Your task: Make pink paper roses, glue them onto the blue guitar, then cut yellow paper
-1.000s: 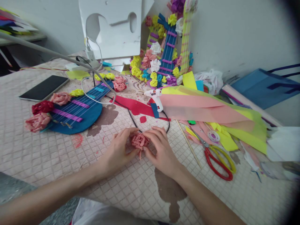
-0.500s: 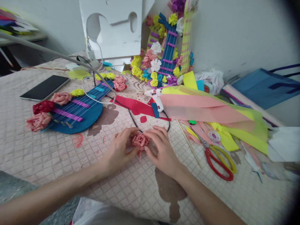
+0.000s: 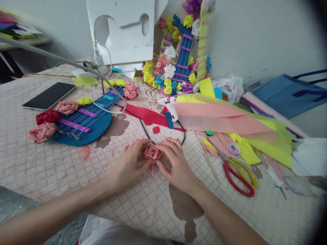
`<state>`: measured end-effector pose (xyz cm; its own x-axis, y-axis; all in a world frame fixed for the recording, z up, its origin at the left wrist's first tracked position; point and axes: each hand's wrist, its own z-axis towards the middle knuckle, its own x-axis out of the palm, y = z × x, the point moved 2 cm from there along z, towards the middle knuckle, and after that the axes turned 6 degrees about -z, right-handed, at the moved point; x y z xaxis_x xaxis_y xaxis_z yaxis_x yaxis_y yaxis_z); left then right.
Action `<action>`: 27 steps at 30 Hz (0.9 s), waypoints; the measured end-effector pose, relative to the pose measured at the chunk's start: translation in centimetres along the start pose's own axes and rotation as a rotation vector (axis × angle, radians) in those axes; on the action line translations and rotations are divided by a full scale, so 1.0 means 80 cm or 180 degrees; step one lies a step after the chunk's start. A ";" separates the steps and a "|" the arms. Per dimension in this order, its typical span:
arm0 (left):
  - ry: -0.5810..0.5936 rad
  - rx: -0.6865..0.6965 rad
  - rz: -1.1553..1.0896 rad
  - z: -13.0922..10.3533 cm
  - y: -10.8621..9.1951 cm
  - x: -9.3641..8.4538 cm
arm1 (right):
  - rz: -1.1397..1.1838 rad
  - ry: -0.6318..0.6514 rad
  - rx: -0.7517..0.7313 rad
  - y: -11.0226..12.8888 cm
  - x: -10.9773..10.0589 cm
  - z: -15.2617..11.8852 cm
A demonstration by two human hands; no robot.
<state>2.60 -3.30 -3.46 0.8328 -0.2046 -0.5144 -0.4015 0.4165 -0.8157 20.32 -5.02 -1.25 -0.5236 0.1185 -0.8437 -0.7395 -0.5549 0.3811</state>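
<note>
Between my two hands is a pink crepe-paper flower [image 3: 152, 153], its folded petals facing up and a short paper tail hanging below. My left hand [image 3: 133, 160] grips its left side with thumb and fingers. On the right side, my right hand [image 3: 173, 157] pinches the flower's edge with its fingers curled. Beyond the hands lies a white glue gun [image 3: 171, 108] with a black cord. To the left rests a blue toy guitar [image 3: 95, 127] with purple strips, strings and paper flowers along its edge.
Red-and-yellow-handled scissors [image 3: 240, 175] and a thin wooden stick [image 3: 206, 156] lie to the right. Pink and yellow paper sheets [image 3: 224, 115] spread behind them. A phone [image 3: 49, 95] lies at far left. Decorated guitars [image 3: 183, 54] lean on the wall, beside a white cut-out board [image 3: 127, 44].
My right hand has shifted very slightly to the left against the flower. Otherwise the scene looks the same.
</note>
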 end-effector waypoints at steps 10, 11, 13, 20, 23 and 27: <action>-0.0013 0.0026 0.0066 0.001 -0.004 -0.001 | -0.0054 0.0050 0.0049 0.002 0.001 0.001; -0.0015 0.0034 0.0075 0.001 -0.004 -0.001 | -0.0052 0.0051 0.0046 0.001 0.001 0.001; -0.0033 0.0043 0.0086 0.001 -0.004 -0.001 | -0.0040 0.0054 0.0035 0.001 0.001 0.000; -0.0050 -0.0003 0.0065 0.001 -0.001 0.001 | 0.0039 -0.0089 -0.0024 -0.001 -0.004 0.000; -0.0067 -0.0004 0.0076 0.001 -0.001 0.001 | 0.0054 -0.0109 -0.0012 -0.002 -0.005 0.000; -0.0062 -0.0021 0.0033 0.000 -0.001 0.000 | 0.0043 -0.0178 -0.0011 -0.004 -0.006 0.000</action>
<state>2.65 -3.31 -3.42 0.8358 -0.1829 -0.5178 -0.4128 0.4126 -0.8120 20.81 -4.94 -0.96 -0.5563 0.1568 -0.8161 -0.7309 -0.5596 0.3908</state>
